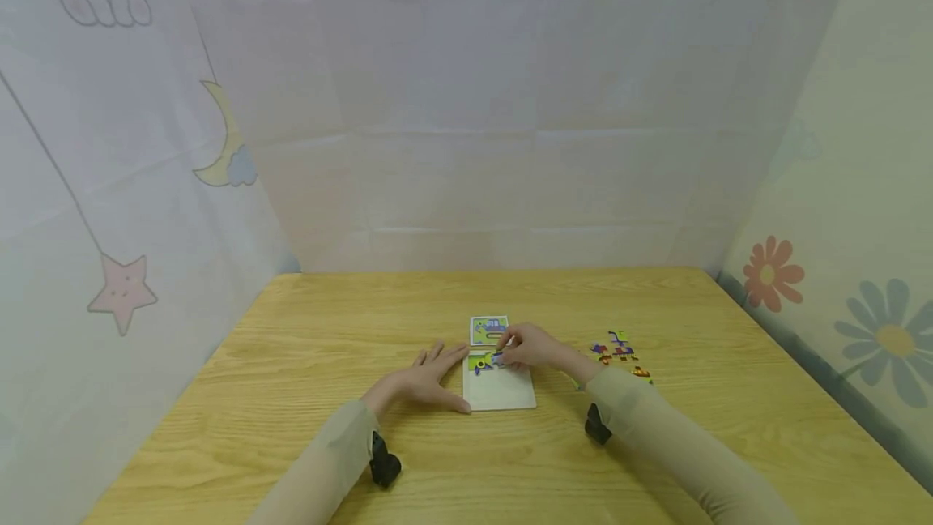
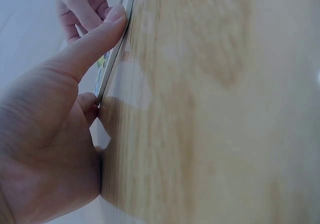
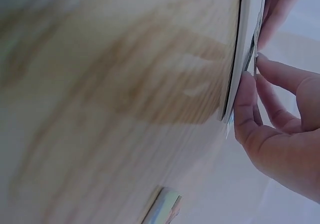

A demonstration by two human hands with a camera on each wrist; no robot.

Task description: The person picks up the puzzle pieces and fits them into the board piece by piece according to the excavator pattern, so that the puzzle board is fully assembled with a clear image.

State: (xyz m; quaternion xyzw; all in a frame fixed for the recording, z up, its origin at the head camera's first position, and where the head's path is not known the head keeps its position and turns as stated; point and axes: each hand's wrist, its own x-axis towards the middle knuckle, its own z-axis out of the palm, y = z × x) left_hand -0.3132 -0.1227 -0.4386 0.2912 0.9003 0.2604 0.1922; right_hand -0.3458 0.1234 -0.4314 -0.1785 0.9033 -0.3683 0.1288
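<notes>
A pale, flat puzzle board [image 1: 501, 392] lies on the wooden table, with colourful puzzle pieces [image 1: 478, 362] laid in its upper left part. My left hand [image 1: 421, 384] spreads along the board's left side, thumb at the lower left corner and fingertips at the upper left. In the left wrist view, that thumb [image 2: 102, 36] rests against the board's edge. My right hand [image 1: 538, 347] is over the board's upper edge and pinches a puzzle piece between thumb and fingers. Seen from the right wrist, the piece [image 3: 255, 64] is a thin edge-on sliver close over the board.
Just behind the board lies a small picture card [image 1: 487, 324] with a vehicle on it. Several loose puzzle pieces [image 1: 624, 353] are scattered to the right, some partly behind the right forearm. Black wrist cameras [image 1: 384, 460] hang under both sleeves. Patterned cloth walls surround the table.
</notes>
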